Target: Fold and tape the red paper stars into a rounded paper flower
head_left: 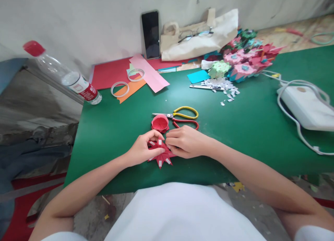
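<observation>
A red folded-paper star [160, 157] with white strips on its points lies near the table's front edge. My left hand [146, 147] grips its left side, with the thumb across its middle. On its right side my right hand [182, 142] has its fingers pinched together at a point of the star; the fingertips are partly hidden. Just beyond the hands sits a round red paper cup shape [160, 123]. Scissors [171, 115] with one yellow and one red handle lie spread behind it, close to my right hand.
A plastic bottle [75, 82] stands at the left. Tape rolls [120, 89], coloured paper [151, 74], a phone [150, 34], a cutter [206, 87], white scraps [221, 83] and paper flowers [245, 62] lie along the back. A white corded box [308, 105] is at right.
</observation>
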Motion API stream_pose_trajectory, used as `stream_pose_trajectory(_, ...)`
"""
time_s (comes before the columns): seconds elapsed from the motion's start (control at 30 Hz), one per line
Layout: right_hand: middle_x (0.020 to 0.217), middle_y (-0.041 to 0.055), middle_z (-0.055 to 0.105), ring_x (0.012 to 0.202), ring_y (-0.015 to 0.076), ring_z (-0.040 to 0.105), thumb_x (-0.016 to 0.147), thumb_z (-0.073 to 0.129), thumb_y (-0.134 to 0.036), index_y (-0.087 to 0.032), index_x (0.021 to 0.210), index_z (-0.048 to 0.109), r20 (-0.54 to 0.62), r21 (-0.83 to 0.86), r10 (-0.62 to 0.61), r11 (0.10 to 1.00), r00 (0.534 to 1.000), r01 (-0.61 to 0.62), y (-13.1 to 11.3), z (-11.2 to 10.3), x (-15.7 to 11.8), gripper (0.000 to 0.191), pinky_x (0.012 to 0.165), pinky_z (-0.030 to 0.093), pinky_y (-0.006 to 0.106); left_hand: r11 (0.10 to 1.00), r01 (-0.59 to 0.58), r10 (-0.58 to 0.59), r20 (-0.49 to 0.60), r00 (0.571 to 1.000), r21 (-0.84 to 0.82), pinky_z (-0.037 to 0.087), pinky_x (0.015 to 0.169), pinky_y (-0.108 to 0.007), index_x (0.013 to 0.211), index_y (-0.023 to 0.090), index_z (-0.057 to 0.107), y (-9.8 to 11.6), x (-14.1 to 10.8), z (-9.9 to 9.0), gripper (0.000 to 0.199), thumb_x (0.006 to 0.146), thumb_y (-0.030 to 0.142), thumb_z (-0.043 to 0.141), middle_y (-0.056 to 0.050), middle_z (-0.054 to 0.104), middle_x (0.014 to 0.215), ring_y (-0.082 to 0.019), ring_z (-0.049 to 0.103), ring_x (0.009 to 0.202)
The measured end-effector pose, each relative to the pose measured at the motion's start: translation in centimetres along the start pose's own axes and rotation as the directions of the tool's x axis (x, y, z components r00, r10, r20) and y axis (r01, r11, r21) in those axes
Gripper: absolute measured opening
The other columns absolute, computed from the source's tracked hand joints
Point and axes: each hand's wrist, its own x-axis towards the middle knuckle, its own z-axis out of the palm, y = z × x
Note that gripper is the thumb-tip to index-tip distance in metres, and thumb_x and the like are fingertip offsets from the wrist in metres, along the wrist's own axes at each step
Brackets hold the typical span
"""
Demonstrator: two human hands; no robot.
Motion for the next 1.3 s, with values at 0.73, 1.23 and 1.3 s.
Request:
stream_pose_trajectory(0.73,0.063,-0.0001,0.05,0.06,0.01,0.041,0.088,0.041,-0.018,-0.016,0.067,0.051,0.014,0.052,0.03,0.998,0.999,-0.031,0.14,0.08,-0.11,0.023,0.056,0.027,0.025,1.0,0.01,-0.01,0.015,1.0,0.014,0.042,0.063,-0.018,0.093,0.016,0.055,-0.28,0.04,-0.12,0.023,0.075,0.021,0.068,0.004,0.057,0.076,-0.007,0.051,0.064)
stream_pose_trajectory(1.23,0.065,0.0006,0.051,0.06,0.0103,0.041,0.091,0.037,-0.018,-0.017,0.069,0.05,0.036,0.04,0.006,0.999,0.999,-0.008,0.12,0.05,0.04,0.025,0.057,0.027,0.024,1.0,0.013,-0.013,0.01,1.0,0.015,0.041,0.061,-0.017,0.093,0.016,0.053,-0.11,0.02,-0.1,0.022,0.076,0.02,0.067,0.004,0.057,0.076,-0.006,0.049,0.063)
stream_pose_trajectory(1.3,0.065,0.0004,0.051,0.06,0.0101,0.041,0.09,0.038,-0.018,-0.017,0.07,0.05,0.027,0.042,0.02,0.999,0.999,-0.021,0.32,-0.14,-0.02,0.024,0.057,0.028,0.024,1.0,0.009,-0.009,0.005,1.0,0.017,0.04,0.06,-0.017,0.092,0.016,0.053,-0.01,0.0,-0.12,0.021,0.076,0.021,0.067,0.004,0.055,0.074,-0.006,0.048,0.061)
